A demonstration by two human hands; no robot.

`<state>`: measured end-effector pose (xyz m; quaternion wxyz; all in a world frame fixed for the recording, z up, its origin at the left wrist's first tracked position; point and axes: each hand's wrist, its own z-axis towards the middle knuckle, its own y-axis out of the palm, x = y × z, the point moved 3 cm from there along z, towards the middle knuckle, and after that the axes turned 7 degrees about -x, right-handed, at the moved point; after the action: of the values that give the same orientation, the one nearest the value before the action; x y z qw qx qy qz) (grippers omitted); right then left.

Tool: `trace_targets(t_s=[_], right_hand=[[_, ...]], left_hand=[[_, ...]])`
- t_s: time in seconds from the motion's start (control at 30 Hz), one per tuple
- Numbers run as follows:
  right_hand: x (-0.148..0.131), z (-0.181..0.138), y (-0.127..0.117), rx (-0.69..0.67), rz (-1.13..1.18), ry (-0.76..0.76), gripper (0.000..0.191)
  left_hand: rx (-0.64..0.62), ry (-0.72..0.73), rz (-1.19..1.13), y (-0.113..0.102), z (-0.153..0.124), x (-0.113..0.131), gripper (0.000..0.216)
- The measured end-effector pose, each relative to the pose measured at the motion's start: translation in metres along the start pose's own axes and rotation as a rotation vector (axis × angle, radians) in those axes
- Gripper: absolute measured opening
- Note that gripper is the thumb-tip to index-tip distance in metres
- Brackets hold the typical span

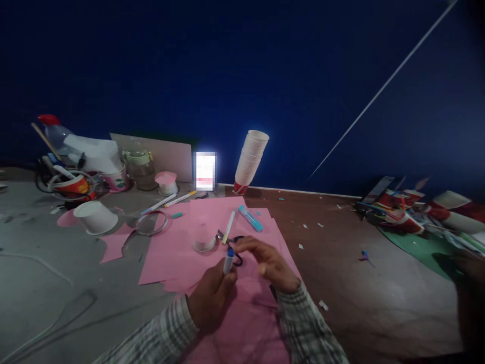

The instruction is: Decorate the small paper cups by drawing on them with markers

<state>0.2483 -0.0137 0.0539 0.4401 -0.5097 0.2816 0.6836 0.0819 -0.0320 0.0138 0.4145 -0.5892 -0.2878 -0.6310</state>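
My left hand [210, 296] is closed round a white marker with a blue cap [229, 259], held upright over pink paper sheets [174, 253]. My right hand [265, 260] hovers just right of the marker, fingers curled near its top; whether it grips the cap I cannot tell. Black scissors [238, 255] lie under the hands, partly hidden. A pink-covered cup [203, 237] stands just beyond, with a yellow-tipped marker [229, 227] and a teal marker [250, 218] lying near it.
A tilted stack of white paper cups [250, 162] stands at the back by a bright phone screen [205, 171]. An overturned white cup [96, 217], a wire ring [151, 222], jars and clutter sit at left. Red cups and green paper [413, 222] lie at right.
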Motion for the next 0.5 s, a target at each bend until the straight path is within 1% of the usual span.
trace_targets(t_s=[0.03,0.07,0.1,0.17,0.2,0.3,0.37,0.5], right_hand=[[0.002,0.002,0.012,-0.065,-0.022,0.027,0.055],[0.004,0.004,0.023,-0.108,-0.024,0.045,0.050],[0.006,0.006,0.032,-0.122,0.013,0.061,0.045],[0.012,0.009,0.041,-0.059,0.125,0.082,0.044],[0.016,0.009,0.041,-0.008,0.183,0.097,0.045],[0.025,0.008,0.034,0.123,0.306,0.141,0.050],[0.030,0.008,0.032,0.167,0.353,0.161,0.051],[0.034,0.008,0.041,0.232,0.396,0.163,0.050]], left_hand=[[-0.052,-0.021,-0.008,0.002,0.000,-0.002,0.044],[-0.091,-0.038,-0.020,0.004,0.000,-0.003,0.042],[-0.113,-0.054,-0.042,0.005,0.000,-0.004,0.040],[-0.134,-0.099,-0.106,0.005,0.001,-0.006,0.040],[-0.148,-0.123,-0.151,0.005,0.002,-0.007,0.043],[-0.243,-0.171,-0.325,0.006,0.007,-0.009,0.056],[-0.285,-0.203,-0.440,0.006,0.010,-0.012,0.060],[-0.275,-0.279,-0.609,0.007,0.012,-0.022,0.058]])
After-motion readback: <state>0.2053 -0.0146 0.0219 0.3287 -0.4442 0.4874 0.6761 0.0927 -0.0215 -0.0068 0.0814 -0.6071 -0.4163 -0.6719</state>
